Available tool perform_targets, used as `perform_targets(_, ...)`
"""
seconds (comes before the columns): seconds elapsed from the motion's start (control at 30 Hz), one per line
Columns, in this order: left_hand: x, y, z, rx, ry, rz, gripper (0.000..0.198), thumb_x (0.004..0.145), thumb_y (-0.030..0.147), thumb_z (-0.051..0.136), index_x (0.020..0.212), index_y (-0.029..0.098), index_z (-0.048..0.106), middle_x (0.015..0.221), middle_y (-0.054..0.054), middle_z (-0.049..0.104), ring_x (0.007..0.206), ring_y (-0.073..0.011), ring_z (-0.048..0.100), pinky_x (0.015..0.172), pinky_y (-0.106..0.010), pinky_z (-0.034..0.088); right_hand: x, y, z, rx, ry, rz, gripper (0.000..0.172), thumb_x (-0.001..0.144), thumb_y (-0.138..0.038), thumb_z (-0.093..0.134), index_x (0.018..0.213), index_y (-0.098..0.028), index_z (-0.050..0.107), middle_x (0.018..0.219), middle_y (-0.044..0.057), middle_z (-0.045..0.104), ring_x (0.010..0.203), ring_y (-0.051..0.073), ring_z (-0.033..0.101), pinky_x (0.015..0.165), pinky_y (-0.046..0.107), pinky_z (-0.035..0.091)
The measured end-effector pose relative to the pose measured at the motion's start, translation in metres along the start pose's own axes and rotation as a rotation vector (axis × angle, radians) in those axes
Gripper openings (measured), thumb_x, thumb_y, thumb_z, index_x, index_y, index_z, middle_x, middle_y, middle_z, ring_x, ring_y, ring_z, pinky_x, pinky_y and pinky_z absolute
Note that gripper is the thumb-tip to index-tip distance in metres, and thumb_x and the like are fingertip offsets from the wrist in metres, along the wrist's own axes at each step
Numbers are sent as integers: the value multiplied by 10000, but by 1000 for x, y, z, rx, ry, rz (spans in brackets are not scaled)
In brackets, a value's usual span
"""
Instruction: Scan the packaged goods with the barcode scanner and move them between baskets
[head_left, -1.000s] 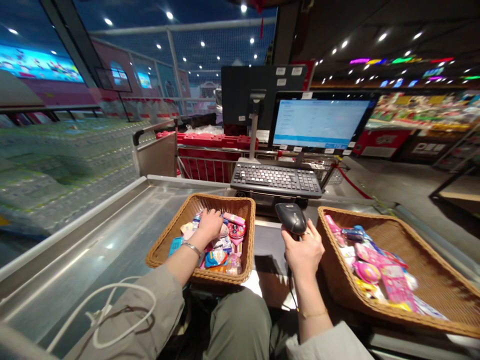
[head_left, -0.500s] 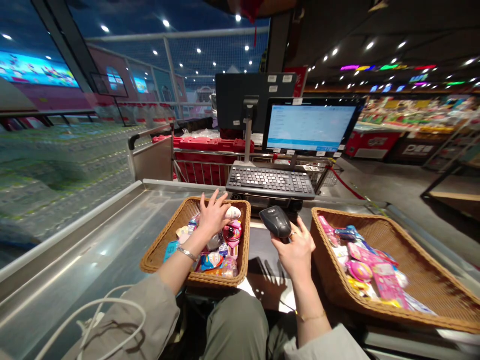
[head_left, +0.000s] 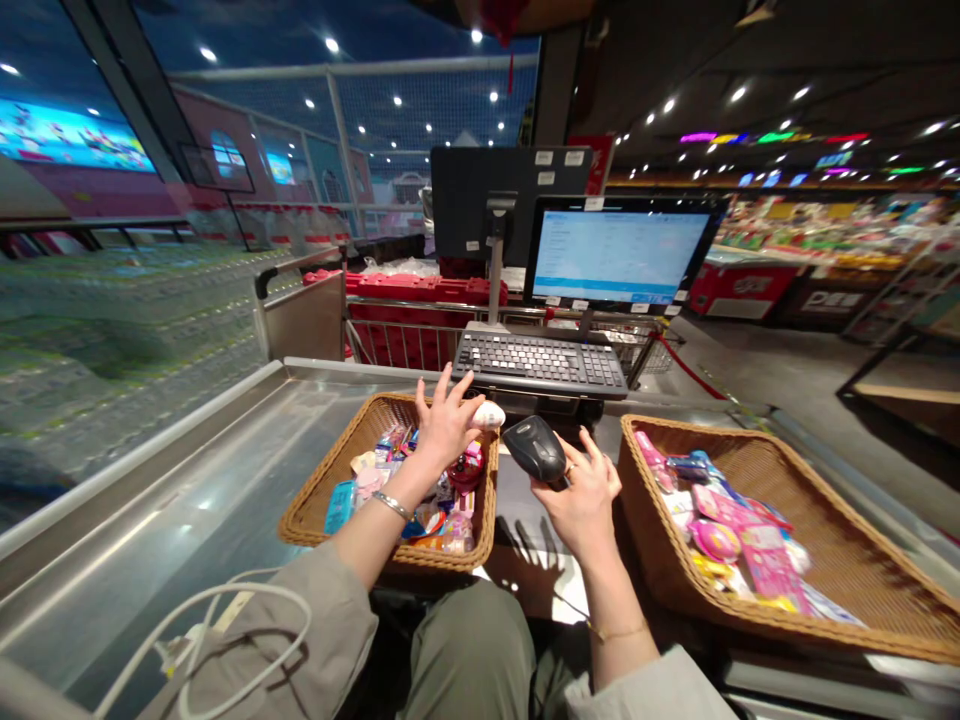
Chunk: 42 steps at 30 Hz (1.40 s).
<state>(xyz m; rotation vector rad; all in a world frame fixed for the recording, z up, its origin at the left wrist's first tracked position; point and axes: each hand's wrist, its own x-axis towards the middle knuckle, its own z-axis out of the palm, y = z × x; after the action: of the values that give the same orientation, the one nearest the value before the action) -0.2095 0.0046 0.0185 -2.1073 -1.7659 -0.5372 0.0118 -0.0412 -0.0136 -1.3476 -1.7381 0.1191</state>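
A small white item [head_left: 490,415] is gripped at the thumb side of the left hand [head_left: 446,425], the other fingers being left spread; the exact hold is partly hidden. The item is held over the far right corner of the left basket [head_left: 442,561], at ten o'clock from the black scanner [head_left: 535,448]. The scanner's handle is gripped by the right hand [head_left: 585,490], and its head is turned towards the item; whether the two are touching cannot be told.

The step in hand is judged to be the presenting of the item to the scanner. For the next move, a steady item and an unobstructed line to its printed side would be called for. Mixed small packs are contained in the left basket, at nine o'clock from the scanner, and in the right basket [head_left: 862,540], towards four o'clock.
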Motion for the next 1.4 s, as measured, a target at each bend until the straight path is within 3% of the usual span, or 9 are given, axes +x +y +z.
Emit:
perform_targets(0.63,12,17,5,-27,39,44,490,792,355,742,1270,338,636,1589,-34,352,1509,-380,118,1148,-726,37,0,8,-10,5,-59,-21,212,670,-299,662,870,-291,731,1202,7,705,1388,326,381,1100,605,145)
perform_targets(1.07,15,23,5,-42,143,78,513,720,328,807,1211,364,663,1551,-20,422,1493,-356,216,1156,-718,87,0,9,-14,-7,9,-57,166,682,-279,650,831,-279,723,1143,16,726,1361,322,416,1089,577,188)
perform_targets(1.4,20,34,0,-60,157,101,477,729,328,798,1191,351,679,1541,-29,438,1487,-364,228,1152,-715,98,-1,16,-22,-8,52,-40,251,702,-300,659,944,-285,723,1205,17,702,1371,331,409,1083,611,194)
